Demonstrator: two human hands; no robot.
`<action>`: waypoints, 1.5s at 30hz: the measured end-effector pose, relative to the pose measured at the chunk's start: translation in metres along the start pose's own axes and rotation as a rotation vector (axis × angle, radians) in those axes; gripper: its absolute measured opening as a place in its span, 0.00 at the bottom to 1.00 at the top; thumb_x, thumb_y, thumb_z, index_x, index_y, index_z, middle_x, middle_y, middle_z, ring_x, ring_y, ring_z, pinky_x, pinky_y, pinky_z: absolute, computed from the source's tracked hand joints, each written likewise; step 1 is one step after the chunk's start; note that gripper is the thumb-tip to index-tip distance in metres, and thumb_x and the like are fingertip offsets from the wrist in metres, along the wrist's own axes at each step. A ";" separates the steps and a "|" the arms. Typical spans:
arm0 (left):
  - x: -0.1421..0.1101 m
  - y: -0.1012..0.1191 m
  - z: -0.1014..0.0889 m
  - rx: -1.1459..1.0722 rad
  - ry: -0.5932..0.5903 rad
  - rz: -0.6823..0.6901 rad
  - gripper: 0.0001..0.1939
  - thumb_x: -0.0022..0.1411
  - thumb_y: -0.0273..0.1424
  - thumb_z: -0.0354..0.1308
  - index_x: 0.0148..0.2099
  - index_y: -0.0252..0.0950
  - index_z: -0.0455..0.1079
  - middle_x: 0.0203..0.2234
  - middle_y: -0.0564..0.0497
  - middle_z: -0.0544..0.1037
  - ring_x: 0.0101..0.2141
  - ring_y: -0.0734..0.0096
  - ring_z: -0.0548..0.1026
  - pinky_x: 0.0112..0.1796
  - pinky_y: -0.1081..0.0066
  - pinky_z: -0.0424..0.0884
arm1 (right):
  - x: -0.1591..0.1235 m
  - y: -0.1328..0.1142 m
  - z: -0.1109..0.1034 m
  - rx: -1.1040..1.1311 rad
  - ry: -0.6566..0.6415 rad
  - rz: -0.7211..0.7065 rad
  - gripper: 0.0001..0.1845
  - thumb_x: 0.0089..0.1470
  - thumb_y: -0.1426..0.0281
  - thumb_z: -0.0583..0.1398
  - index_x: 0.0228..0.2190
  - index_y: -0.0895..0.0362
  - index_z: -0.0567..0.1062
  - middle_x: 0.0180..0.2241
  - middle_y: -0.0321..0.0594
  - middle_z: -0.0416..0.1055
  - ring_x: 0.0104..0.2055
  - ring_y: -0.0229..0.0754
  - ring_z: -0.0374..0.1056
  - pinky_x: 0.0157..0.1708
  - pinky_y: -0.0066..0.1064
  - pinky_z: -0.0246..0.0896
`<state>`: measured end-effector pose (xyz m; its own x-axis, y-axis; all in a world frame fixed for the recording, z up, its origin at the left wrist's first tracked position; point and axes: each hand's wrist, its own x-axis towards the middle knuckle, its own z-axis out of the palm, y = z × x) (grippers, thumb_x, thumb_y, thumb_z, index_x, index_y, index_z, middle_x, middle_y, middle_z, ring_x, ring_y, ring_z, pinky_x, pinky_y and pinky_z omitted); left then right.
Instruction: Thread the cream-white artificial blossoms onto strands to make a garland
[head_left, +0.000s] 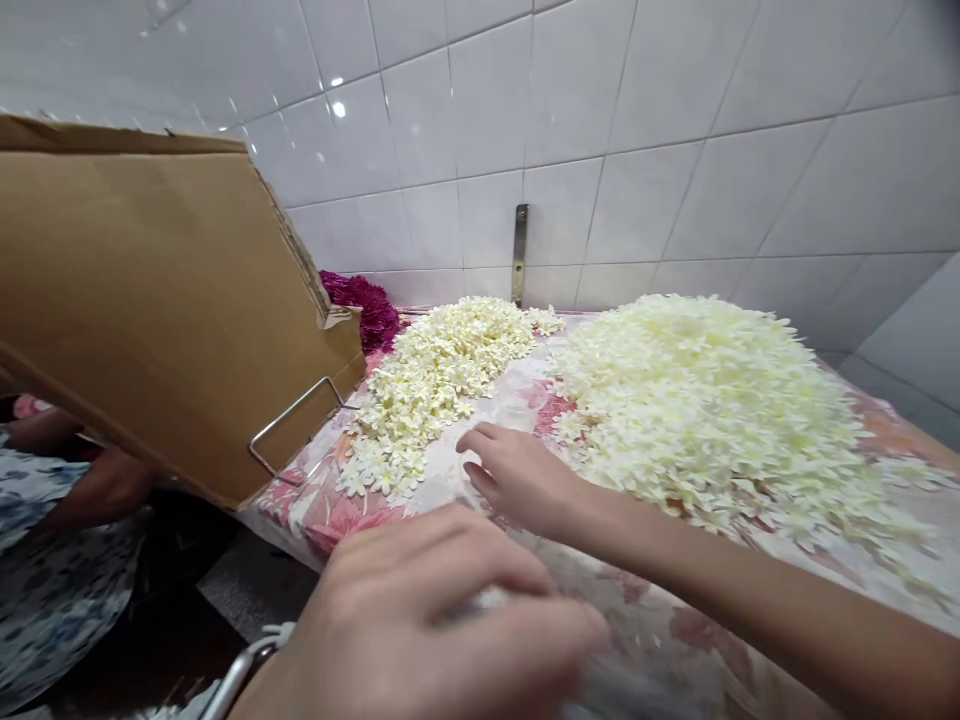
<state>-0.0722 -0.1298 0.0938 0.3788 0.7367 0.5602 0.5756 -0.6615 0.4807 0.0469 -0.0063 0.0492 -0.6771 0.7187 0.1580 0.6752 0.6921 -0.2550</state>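
Close to the camera, my left hand point(427, 610) is blurred, its fingers curled over. A small whitish patch shows between its thumb and fingers, too smeared to name. My right hand point(517, 480) reaches in from the right over the cloth, fingers slightly bent and apart, with nothing seen in it. Just beyond its fingertips lies a pile of small cream-white flowers point(450, 360). A larger heap of pale greenish-white flowers point(697, 400) spreads to the right, behind my right forearm.
A floral tablecloth point(352, 515) covers the table against a white tiled wall point(570, 110). On the left stands a tall cardboard sheet point(150, 300) by a bent metal rod point(292, 420). Purple tinsel-like material point(367, 305) lies behind it. Another person's arm point(97, 490) shows at far left.
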 end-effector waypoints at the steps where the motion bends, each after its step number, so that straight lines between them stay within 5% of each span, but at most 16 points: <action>1: 0.001 -0.004 -0.003 0.028 -0.097 -0.019 0.14 0.54 0.25 0.59 0.41 0.49 0.75 0.28 0.54 0.79 0.28 0.70 0.74 0.30 0.73 0.70 | 0.018 -0.004 0.009 -0.019 -0.018 0.012 0.10 0.56 0.77 0.53 0.38 0.61 0.72 0.38 0.48 0.72 0.39 0.44 0.70 0.36 0.34 0.65; 5: -0.018 -0.030 -0.001 0.080 -0.010 -0.246 0.06 0.55 0.26 0.59 0.36 0.40 0.75 0.27 0.52 0.78 0.28 0.71 0.75 0.30 0.75 0.70 | 0.074 -0.009 0.038 -0.067 -0.085 0.092 0.14 0.57 0.67 0.56 0.44 0.60 0.69 0.43 0.43 0.69 0.40 0.41 0.68 0.38 0.37 0.67; 8: -0.035 -0.049 0.006 0.029 0.020 -0.533 0.07 0.55 0.32 0.59 0.37 0.40 0.75 0.32 0.50 0.79 0.32 0.66 0.76 0.33 0.72 0.70 | 0.087 -0.009 0.043 -0.087 -0.107 0.115 0.17 0.57 0.65 0.57 0.46 0.60 0.68 0.45 0.44 0.68 0.42 0.42 0.68 0.40 0.39 0.66; 15: -0.016 -0.081 0.032 -0.669 0.361 -0.957 0.15 0.57 0.34 0.58 0.47 0.37 0.68 0.46 0.44 0.74 0.41 0.63 0.75 0.37 0.70 0.71 | 0.041 -0.012 0.013 -0.136 -0.067 0.113 0.12 0.57 0.73 0.54 0.43 0.63 0.69 0.39 0.47 0.71 0.39 0.43 0.70 0.36 0.36 0.65; 19: 0.007 -0.084 0.052 -1.208 0.270 -1.106 0.12 0.63 0.31 0.49 0.45 0.32 0.69 0.45 0.40 0.74 0.41 0.65 0.76 0.41 0.70 0.71 | 0.011 -0.008 -0.019 -0.103 -0.147 0.064 0.07 0.47 0.74 0.60 0.32 0.61 0.74 0.29 0.46 0.74 0.33 0.47 0.71 0.25 0.30 0.60; 25: 0.027 -0.080 0.066 -1.312 0.262 -1.153 0.12 0.63 0.30 0.50 0.47 0.32 0.68 0.48 0.40 0.73 0.43 0.61 0.75 0.41 0.67 0.73 | 0.025 0.039 -0.063 -0.116 -0.034 0.226 0.08 0.49 0.78 0.56 0.33 0.64 0.73 0.33 0.51 0.72 0.33 0.44 0.68 0.24 0.28 0.52; 29: 0.032 -0.084 0.062 -1.334 0.358 -1.109 0.14 0.63 0.29 0.49 0.50 0.30 0.65 0.49 0.38 0.72 0.46 0.61 0.74 0.46 0.67 0.71 | 0.038 0.058 -0.078 -0.079 -0.043 0.159 0.07 0.45 0.76 0.59 0.30 0.63 0.73 0.28 0.44 0.72 0.29 0.40 0.66 0.23 0.27 0.50; 35: 0.047 -0.092 0.057 -1.600 0.312 -1.153 0.23 0.66 0.33 0.42 0.56 0.19 0.57 0.43 0.32 0.73 0.44 0.55 0.75 0.45 0.64 0.72 | 0.033 0.035 -0.081 0.024 -0.225 -0.022 0.06 0.44 0.71 0.61 0.28 0.60 0.75 0.26 0.37 0.72 0.24 0.34 0.63 0.20 0.24 0.50; 40: 0.056 -0.090 0.062 -1.700 0.425 -1.159 0.19 0.65 0.30 0.42 0.52 0.20 0.59 0.37 0.35 0.74 0.40 0.55 0.76 0.42 0.64 0.74 | 0.046 0.037 -0.079 0.002 -0.260 -0.003 0.17 0.48 0.71 0.58 0.42 0.59 0.75 0.35 0.42 0.75 0.32 0.38 0.67 0.26 0.25 0.55; 43: 0.049 -0.094 0.066 -1.735 0.506 -1.185 0.17 0.65 0.29 0.43 0.50 0.21 0.60 0.37 0.36 0.74 0.39 0.57 0.77 0.40 0.67 0.75 | 0.059 0.052 -0.076 -0.060 -0.239 0.085 0.13 0.48 0.80 0.54 0.32 0.65 0.78 0.31 0.48 0.75 0.33 0.42 0.68 0.29 0.28 0.55; 45: 0.041 -0.097 0.069 -1.761 0.529 -1.218 0.15 0.64 0.28 0.44 0.49 0.22 0.61 0.35 0.37 0.74 0.36 0.59 0.78 0.38 0.67 0.75 | 0.066 0.059 -0.071 -0.048 -0.303 0.087 0.12 0.43 0.84 0.56 0.24 0.63 0.78 0.25 0.42 0.75 0.28 0.39 0.68 0.27 0.27 0.55</action>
<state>-0.0627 -0.0259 0.0233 0.0973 0.8787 -0.4674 -0.8547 0.3144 0.4131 0.0633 0.0867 0.1121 -0.6675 0.7281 -0.1558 0.7427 0.6363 -0.2085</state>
